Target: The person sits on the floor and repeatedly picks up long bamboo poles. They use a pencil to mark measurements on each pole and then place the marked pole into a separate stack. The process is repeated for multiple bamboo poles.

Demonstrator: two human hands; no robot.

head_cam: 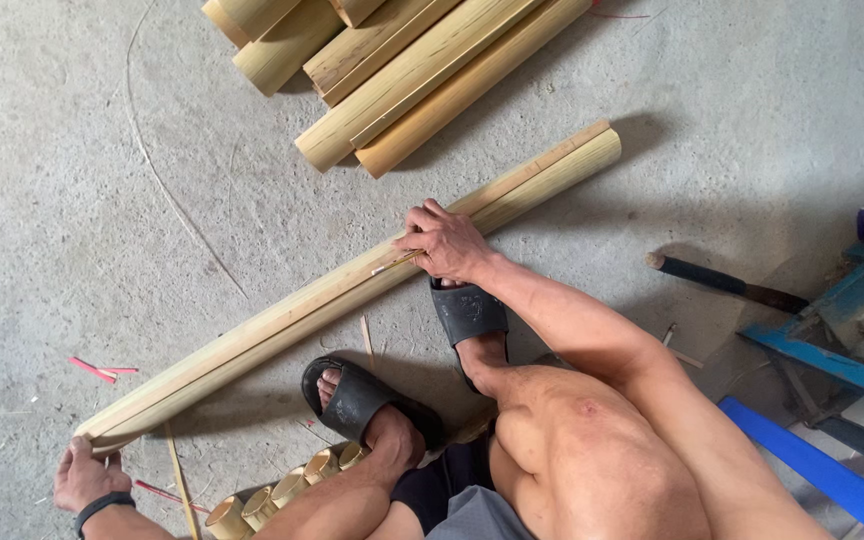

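Right hand (447,243): fingers curled down over the top edge of the long bamboo pole (352,285) at about mid-length, pinching a thin pencil-like stick (394,264) flat against it. Left hand (87,475): fingers wrapped around the pole's near end, closed grip, black wristband (102,505) on the wrist. Pole is pale yellow-green, split lengthwise with a flat cut face showing along the upper side, rounded skin below; lies diagonally on the concrete floor (72,200), near end low-left, far end up-right. Both feet in black sandals (467,312) sit just beside the pole's lower side, right foot touching or nearly so, can't tell which. Stack of more bamboo lengths (402,70) sits above, close to the pole's far end but apart. Short cut bamboo rings (282,490) in a row under the left forearm. Dark-handled tool (722,282) on the floor to the right, blue frame (832,360) beyond it. Open concrete upper-left of the pole, only red scraps (97,371) and slivers there; right side crowded.
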